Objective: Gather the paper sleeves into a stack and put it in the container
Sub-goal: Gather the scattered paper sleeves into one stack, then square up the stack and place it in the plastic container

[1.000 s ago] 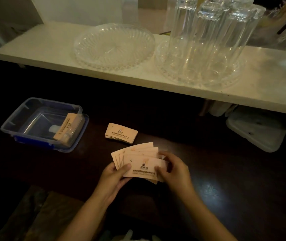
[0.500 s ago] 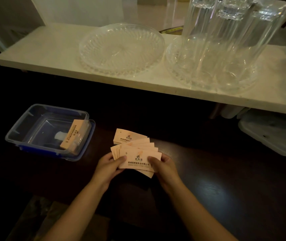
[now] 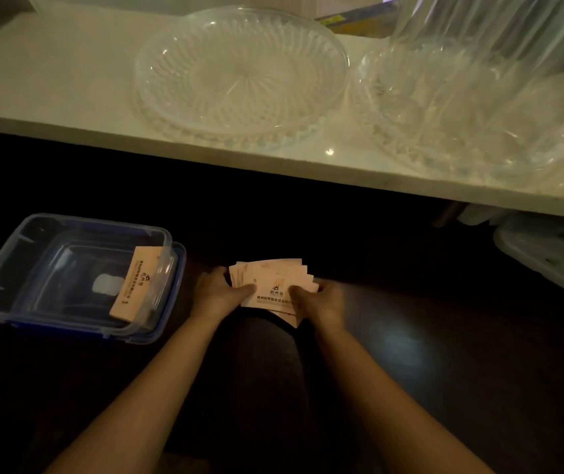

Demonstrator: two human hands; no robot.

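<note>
A fanned bunch of tan paper sleeves (image 3: 275, 283) with printed logos sits low over the dark table. My left hand (image 3: 220, 292) grips its left edge and my right hand (image 3: 321, 302) grips its lower right edge. The small pile that lay on the table is hidden under or merged with the fan. To the left stands a clear plastic container (image 3: 6, 268) with a blue rim. One stack of sleeves (image 3: 137, 285) leans inside it against the right wall.
A white shelf (image 3: 51, 83) runs across the back, above the table. A clear glass plate (image 3: 239, 77) and a second glass dish (image 3: 462, 131) holding tall glasses stand on it. A pale lidded box (image 3: 554, 254) sits at the right under the shelf.
Both hands carried the fanned sleeves forward, away from me, over the spot where the small pile lay. The pile is no longer separately visible. The camera tilted closer.
</note>
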